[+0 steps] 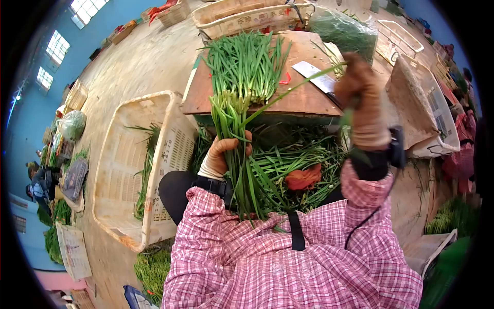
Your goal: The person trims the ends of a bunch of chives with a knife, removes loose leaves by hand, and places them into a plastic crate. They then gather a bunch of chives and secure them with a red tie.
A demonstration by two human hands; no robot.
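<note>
My left hand (pixel 226 152), in a tan glove, is closed round an upright bunch of green stalks (pixel 237 123), its pale ends pointing away from me. My right hand (pixel 356 77), gloved and blurred, is raised over the right side of the wooden board (pixel 303 98). Its fingers look closed on a long green leaf (pixel 309 80) that stretches down to the bunch. Bundled green stalks (pixel 244 62) lie on the board, with a cleaver (pixel 316 76) and a small red piece (pixel 285 79) to their right.
Loose greens (pixel 309 154) and an orange cloth (pixel 303 177) lie below the board, near my lap. A plastic crate (pixel 139 170) stands at the left, another (pixel 252 18) behind the board. Farther right are a bag of greens (pixel 343 36) and a crate with a brown sheet (pixel 411 98).
</note>
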